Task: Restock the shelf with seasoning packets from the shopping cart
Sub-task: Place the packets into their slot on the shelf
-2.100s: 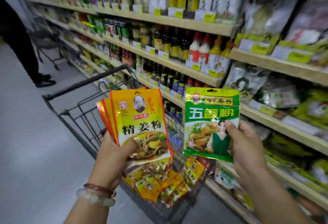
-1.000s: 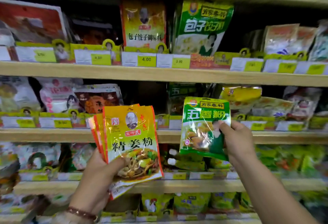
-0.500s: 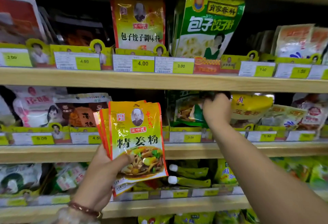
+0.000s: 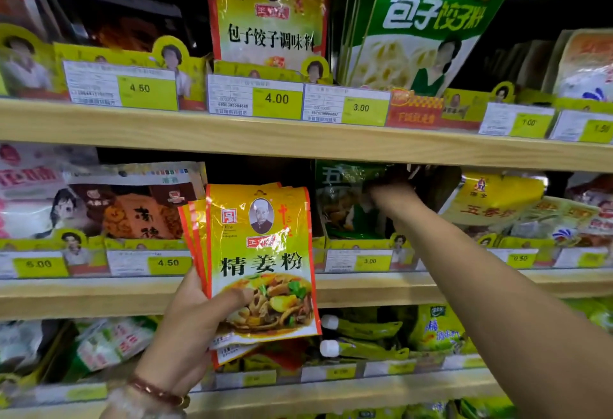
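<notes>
The left hand (image 4: 185,329) is gripping a fan of yellow packets (image 4: 262,262) reading 精姜粉, left of the 3.00 price tag (image 4: 370,261). The right hand (image 4: 386,193), blurred, finger state unclear, is touching the green packet (image 4: 345,199) above that tag.

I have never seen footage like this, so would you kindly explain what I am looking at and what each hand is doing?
There is no machine here: a person wears a camera on the head, looking forward and down at their own hands in front of shop shelves. The left hand holds a fanned stack of yellow seasoning packets. The right hand reaches into the middle shelf, at a green packet standing there above a 3.00 price tag; it is blurred and in shadow, so its grip is unclear. Other packets fill the shelves.
</notes>
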